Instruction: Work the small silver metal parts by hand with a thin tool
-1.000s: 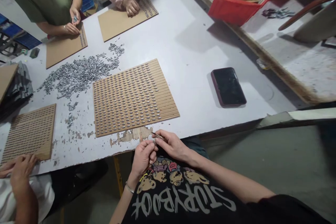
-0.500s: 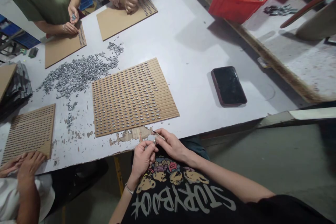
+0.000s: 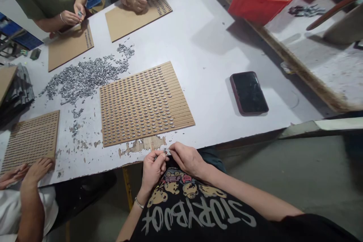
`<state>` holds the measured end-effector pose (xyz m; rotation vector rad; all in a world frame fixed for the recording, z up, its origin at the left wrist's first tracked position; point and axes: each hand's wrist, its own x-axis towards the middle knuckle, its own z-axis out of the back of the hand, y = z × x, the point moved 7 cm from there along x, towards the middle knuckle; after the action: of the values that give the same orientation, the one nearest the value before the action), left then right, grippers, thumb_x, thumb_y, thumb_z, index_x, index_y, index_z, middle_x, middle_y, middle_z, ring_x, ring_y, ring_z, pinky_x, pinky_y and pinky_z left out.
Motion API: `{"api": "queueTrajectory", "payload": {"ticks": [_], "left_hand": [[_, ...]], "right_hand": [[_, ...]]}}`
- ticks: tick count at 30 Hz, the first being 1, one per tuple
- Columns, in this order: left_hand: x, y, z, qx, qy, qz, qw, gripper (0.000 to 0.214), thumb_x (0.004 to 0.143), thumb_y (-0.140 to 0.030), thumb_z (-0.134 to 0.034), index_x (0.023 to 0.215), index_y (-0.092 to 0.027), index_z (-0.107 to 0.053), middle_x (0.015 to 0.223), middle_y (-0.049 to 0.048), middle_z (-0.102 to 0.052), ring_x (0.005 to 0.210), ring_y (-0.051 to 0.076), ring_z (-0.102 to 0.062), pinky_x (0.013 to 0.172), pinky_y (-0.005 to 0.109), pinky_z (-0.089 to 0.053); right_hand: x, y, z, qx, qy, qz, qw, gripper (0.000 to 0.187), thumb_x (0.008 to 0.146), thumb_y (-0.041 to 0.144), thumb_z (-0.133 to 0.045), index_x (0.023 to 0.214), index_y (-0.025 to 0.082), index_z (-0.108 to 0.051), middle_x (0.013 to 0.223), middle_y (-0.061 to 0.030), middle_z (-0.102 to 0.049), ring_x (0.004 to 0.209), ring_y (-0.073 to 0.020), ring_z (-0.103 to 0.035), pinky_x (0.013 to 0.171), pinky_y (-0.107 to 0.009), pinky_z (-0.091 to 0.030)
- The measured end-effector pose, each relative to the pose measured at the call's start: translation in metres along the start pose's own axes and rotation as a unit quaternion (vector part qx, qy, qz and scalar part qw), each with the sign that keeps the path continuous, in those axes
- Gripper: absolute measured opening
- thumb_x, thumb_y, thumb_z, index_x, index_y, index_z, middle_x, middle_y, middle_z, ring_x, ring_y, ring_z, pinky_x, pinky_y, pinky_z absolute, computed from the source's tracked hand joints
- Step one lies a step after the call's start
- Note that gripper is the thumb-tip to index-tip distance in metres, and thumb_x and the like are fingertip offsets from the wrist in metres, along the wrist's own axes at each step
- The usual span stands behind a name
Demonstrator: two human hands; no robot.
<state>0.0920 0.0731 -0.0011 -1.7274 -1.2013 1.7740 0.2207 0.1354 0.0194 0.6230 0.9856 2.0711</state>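
Note:
Low in the middle, just off the table edge, my left hand [image 3: 154, 168] is closed in a pinch on a small silver metal piece [image 3: 165, 152]. My right hand [image 3: 187, 157] is closed close beside it, fingertips together on a thin pointed tool that points at the piece; most of the tool is hidden. Beyond both hands lies a grooved brown board [image 3: 183, 111] with rows of silver spindle-shaped pieces in its grooves. The grooves toward its right end are bare. A loose pile of the same pieces [image 3: 85, 79] is spread to the board's left.
A phone [image 3: 249, 92] lies to the right. A red bin [image 3: 255, 5] with tape rolls stands on the neighbouring bench. Co-workers' hands [image 3: 137, 0] work at other boards [image 3: 121, 26] across the table, and another person's hands [image 3: 39, 168] rest by a board [image 3: 34, 136] at left.
My right hand has drawn slightly right and its tool's dark tip has swung down toward the left hand. The left hand stays almost in place. Across the table, one co-worker's hands have come together.

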Motion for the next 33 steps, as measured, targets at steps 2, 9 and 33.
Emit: {"api": "queueTrajectory", "payload": {"ticks": [2,9,33], "left_hand": [[0.001,0.0,0.001,-0.001,-0.002,-0.004,1.0,0.036,0.079,-0.049,-0.069,0.076,-0.014,-0.061,0.043,-0.0064,-0.045,0.036,0.004,-0.032,0.04,0.019,-0.022],[0.0,-0.003,0.001,-0.012,-0.015,-0.013,1.0,0.038,0.079,-0.051,-0.069,0.073,-0.015,-0.059,0.041,-0.0077,-0.041,0.036,0.004,-0.031,0.04,0.019,-0.021],[0.01,0.012,0.004,-0.014,-0.043,0.001,0.999,0.038,0.077,-0.051,-0.069,0.069,-0.016,-0.058,0.038,-0.0092,-0.037,0.034,0.004,-0.028,0.038,0.019,-0.019]], "right_hand": [[0.001,0.002,0.001,-0.011,-0.005,0.017,1.0,0.019,0.102,0.026,-0.036,0.096,0.021,-0.054,0.081,-0.0037,-0.064,0.071,-0.0162,-0.06,0.064,-0.026,-0.042],[0.0,0.01,-0.003,-0.066,0.011,0.071,0.995,0.022,0.101,0.021,-0.034,0.093,0.02,-0.055,0.079,-0.0031,-0.057,0.067,-0.0155,-0.055,0.059,-0.025,-0.038],[-0.001,0.003,-0.013,-0.049,-0.004,0.066,0.997,0.024,0.103,0.023,-0.035,0.106,0.019,-0.059,0.08,-0.0042,-0.063,0.071,-0.0154,-0.061,0.062,-0.023,-0.045]]}}
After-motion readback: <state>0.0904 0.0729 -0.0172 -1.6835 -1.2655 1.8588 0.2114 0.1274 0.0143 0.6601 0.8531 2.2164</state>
